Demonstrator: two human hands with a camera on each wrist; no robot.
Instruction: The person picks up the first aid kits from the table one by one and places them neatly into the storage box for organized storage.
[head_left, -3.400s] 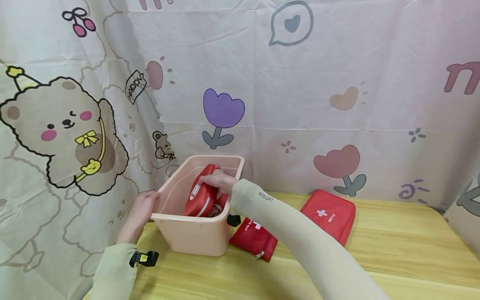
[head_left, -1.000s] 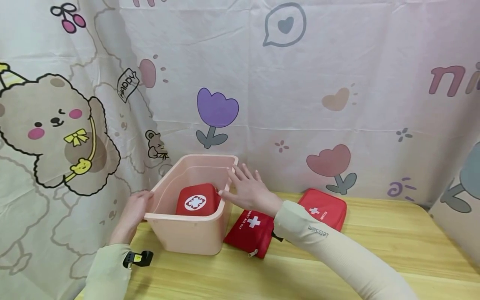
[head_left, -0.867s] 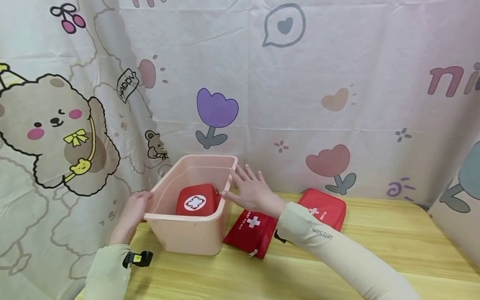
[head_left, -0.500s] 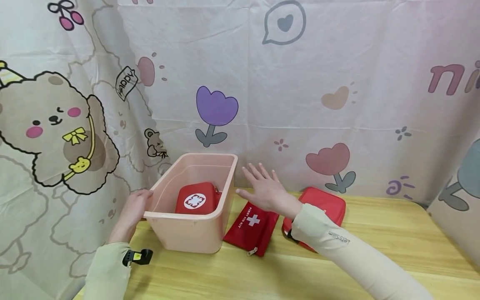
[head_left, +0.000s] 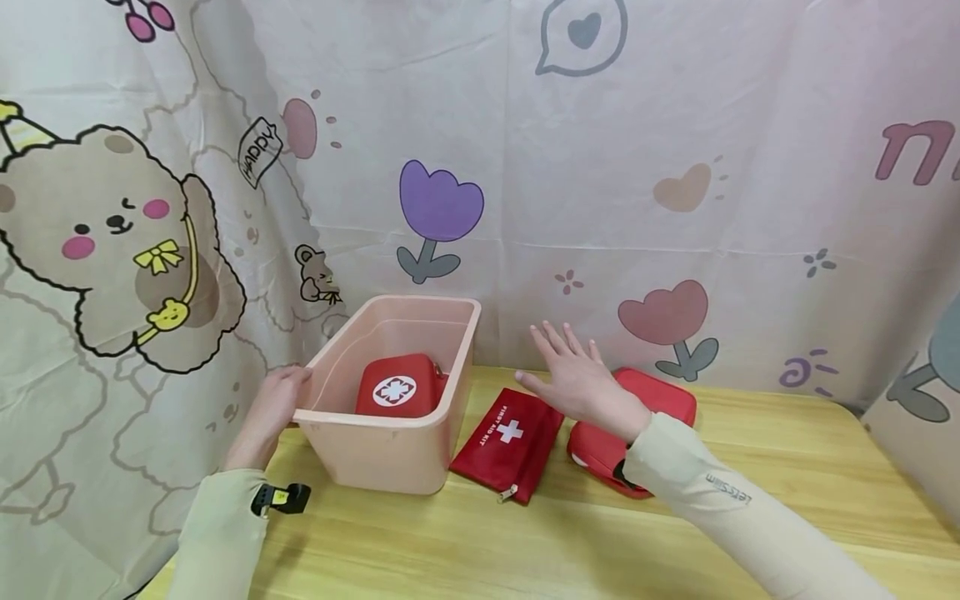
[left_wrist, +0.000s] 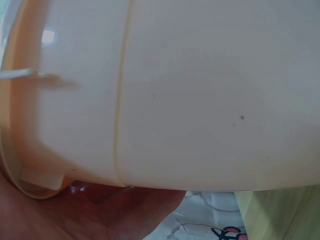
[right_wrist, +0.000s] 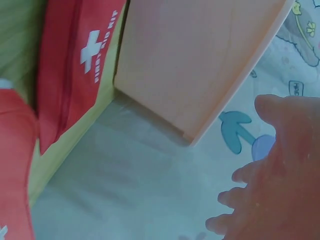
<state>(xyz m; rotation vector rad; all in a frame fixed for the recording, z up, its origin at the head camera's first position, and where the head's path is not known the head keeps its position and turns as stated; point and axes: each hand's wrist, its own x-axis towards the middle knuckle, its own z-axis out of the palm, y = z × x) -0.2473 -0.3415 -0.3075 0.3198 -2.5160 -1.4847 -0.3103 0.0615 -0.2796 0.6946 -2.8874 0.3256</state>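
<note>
My left hand (head_left: 272, 406) grips the near left corner of a pink plastic storage bin (head_left: 390, 454); the left wrist view shows that hand at the bin's rim (left_wrist: 37, 190). Inside the bin lies a red first aid case (head_left: 397, 387) with a white round emblem, and a bit of red shows beside it. Fingers spread and holding nothing, my right hand (head_left: 581, 383) hovers right of the bin. Below it are a flat red first aid pouch (head_left: 498, 450) with a zipper and a thicker red first aid bag (head_left: 600, 454), partly hidden by hand and wrist.
Everything rests on a light wooden table (head_left: 787, 475). A printed cloth (head_left: 525, 167) with bears and flowers hangs behind and at the left, close to the bin. The pouch lies right beside the bin's right wall.
My right hand let go of the red case, leaving it in the bin. It then moved out over the rim and rightward above the red bags. The left hand stays on the bin.
</note>
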